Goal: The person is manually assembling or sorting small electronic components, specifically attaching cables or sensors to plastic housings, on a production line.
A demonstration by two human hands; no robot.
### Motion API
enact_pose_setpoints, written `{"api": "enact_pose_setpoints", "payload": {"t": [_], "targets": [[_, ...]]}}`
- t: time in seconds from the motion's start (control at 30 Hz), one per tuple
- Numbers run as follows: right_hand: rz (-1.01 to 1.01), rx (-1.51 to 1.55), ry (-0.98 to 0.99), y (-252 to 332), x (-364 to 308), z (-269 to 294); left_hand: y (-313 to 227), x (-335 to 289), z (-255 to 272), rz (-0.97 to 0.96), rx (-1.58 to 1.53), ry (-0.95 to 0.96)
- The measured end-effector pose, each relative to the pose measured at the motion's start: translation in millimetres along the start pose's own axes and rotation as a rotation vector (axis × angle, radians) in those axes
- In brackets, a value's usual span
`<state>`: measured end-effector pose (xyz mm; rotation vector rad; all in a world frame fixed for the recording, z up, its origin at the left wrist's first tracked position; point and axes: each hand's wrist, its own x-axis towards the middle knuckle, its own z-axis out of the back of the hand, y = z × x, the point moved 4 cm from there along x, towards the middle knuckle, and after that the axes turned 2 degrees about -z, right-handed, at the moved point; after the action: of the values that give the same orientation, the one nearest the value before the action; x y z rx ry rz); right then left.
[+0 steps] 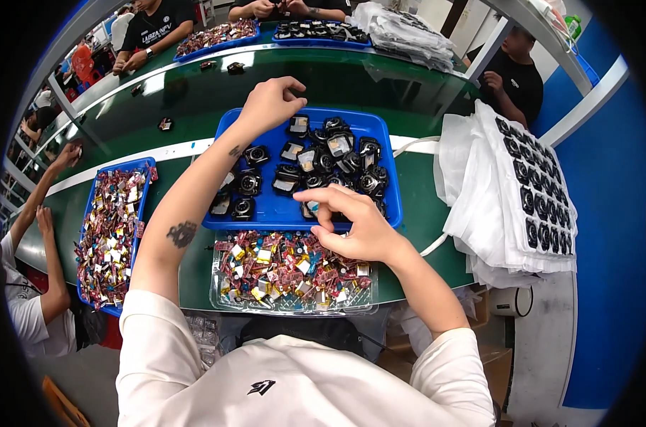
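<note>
My left hand (269, 107) is over the far left corner of a blue tray (266, 213), fingers bent toward the right with a gap between them. Nothing shows in it. Above the tray's near edge is my right hand (358, 222), index finger stretched to the left and thumb apart, also with nothing visible in it. Small black camera-like units (325, 160) lie loosely heaped in the tray, some with a pale rectangular face up. Right in front of it, a clear plastic tray (294, 307) holds many small reddish circuit boards (273, 267) with white and yellow parts.
Another blue tray (144, 206) of similar boards stands at left, beside a co-worker's arms (49, 249). White foam sheets (472, 178) with black units are stacked at right. Beyond a white rail, a green conveyor belt (195, 114) carries a few units. More co-workers sit across it.
</note>
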<state>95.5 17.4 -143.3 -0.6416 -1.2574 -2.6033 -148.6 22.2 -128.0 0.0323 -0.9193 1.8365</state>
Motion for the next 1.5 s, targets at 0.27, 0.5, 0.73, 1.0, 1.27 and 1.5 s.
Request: {"api": "enact_pose_setpoints", "payload": {"t": [0.27,0.5,0.73,1.0,1.27,1.5], "targets": [[0.073,-0.377,0.189,3,-5,-8,-63,-151,36,-0.025,-0.35,0.174],[0.068,-0.366,0.197,10,0,-17,-53,-181,38,0.083,-0.651,0.185],[-0.227,0.489,0.032,0,0,-17,-44,-193,32,0.027,-0.674,0.099],[-0.342,0.681,-0.122,-6,-8,-27,-59,-199,22,-0.095,-0.575,0.142],[0.041,0.14,-0.123,5,-1,-15,-60,-198,24,-0.123,-0.547,0.142],[-0.205,0.255,-0.048,-2,-7,-21,-67,-195,33,-0.384,-0.267,0.117]]}}
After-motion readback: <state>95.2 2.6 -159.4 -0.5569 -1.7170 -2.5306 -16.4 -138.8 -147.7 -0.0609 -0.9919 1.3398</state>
